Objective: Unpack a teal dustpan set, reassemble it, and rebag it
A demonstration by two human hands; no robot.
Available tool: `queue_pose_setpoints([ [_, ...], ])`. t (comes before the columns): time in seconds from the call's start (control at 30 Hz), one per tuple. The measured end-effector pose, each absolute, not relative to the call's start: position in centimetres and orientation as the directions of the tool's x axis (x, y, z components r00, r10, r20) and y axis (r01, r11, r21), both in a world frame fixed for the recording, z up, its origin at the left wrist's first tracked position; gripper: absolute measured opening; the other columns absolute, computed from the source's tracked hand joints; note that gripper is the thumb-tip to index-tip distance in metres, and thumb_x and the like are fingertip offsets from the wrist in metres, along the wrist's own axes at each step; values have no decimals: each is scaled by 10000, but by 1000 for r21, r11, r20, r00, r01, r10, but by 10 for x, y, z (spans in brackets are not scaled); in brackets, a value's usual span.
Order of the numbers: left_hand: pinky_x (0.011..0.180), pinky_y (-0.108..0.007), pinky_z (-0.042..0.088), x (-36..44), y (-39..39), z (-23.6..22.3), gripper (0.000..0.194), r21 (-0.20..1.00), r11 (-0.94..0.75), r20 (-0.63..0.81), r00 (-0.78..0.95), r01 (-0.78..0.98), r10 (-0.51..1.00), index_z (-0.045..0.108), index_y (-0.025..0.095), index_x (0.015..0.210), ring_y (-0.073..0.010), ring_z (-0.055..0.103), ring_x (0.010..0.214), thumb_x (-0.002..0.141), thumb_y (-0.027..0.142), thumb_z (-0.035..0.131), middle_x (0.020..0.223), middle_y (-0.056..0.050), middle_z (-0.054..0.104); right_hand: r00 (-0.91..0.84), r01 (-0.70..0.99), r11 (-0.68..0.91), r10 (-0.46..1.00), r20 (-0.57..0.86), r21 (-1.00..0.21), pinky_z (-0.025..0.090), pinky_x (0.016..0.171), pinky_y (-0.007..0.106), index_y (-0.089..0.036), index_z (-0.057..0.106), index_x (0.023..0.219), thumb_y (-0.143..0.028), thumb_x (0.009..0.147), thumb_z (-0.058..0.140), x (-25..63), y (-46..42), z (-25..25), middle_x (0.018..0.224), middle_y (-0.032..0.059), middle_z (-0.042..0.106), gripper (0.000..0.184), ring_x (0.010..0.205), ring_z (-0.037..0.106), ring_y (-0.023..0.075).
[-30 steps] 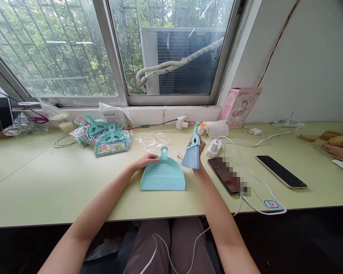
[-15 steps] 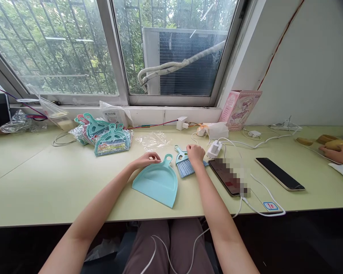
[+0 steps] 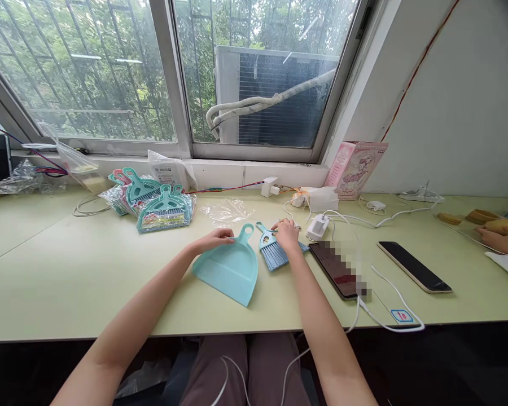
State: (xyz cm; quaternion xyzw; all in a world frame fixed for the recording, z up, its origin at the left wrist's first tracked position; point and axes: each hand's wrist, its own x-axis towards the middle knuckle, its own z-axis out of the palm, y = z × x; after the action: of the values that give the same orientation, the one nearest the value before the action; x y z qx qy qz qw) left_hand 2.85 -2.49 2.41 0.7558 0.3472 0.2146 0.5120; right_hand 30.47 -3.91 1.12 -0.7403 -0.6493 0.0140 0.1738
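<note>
Lying flat now, brush (image 3: 272,252) under right hand (image 3: 287,234)'s loose fingers; left hand (image 3: 215,239) pinching turned dustpan (image 3: 231,269).

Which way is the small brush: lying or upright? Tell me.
Lying flat: the brush rests on the table, right hand on it.

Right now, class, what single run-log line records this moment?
left hand: on dustpan handle | right hand: on mini brush, flat on desk | packaged sets: by window
</note>
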Motion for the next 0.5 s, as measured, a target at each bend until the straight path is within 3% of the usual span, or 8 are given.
queue_pose_setpoints([
  [0.1,643,-244,448,22,-28,35,341,995,10,-64,572,96,818,607,214,926,-157,614,731,737,472,726,850,-1,649,148,966,-86,958,245,-245,352,940,420,-207,743,960,-95,854,576,303,-40,10,1209,141,610,228,1192,468,290],
  [0.2,665,-263,485,15,-23,36,416,991,124,-85,467,-53,880,619,220,1013,-170,647,717,688,426,778,834,-11,674,167,952,-71,935,312,-296,344,939,408,-182,733,942,-111,837,601,300,-37,10,1132,142,656,183,1159,501,287],
  [0.33,695,-266,508,6,-11,28,438,974,158,-85,384,-161,920,663,194,1061,-191,674,779,683,385,773,902,-47,712,177,801,107,898,404,-589,397,884,327,-238,719,963,-162,813,624,290,-35,16,1037,51,720,193,1037,598,212],
  [0.5,686,-261,519,-3,-1,20,565,971,136,-90,226,-198,970,616,232,1210,-191,676,807,669,319,756,988,-35,722,377,401,207,850,367,-892,464,744,304,-241,747,864,-331,695,729,279,-37,27,905,25,742,192,799,632,183],
])
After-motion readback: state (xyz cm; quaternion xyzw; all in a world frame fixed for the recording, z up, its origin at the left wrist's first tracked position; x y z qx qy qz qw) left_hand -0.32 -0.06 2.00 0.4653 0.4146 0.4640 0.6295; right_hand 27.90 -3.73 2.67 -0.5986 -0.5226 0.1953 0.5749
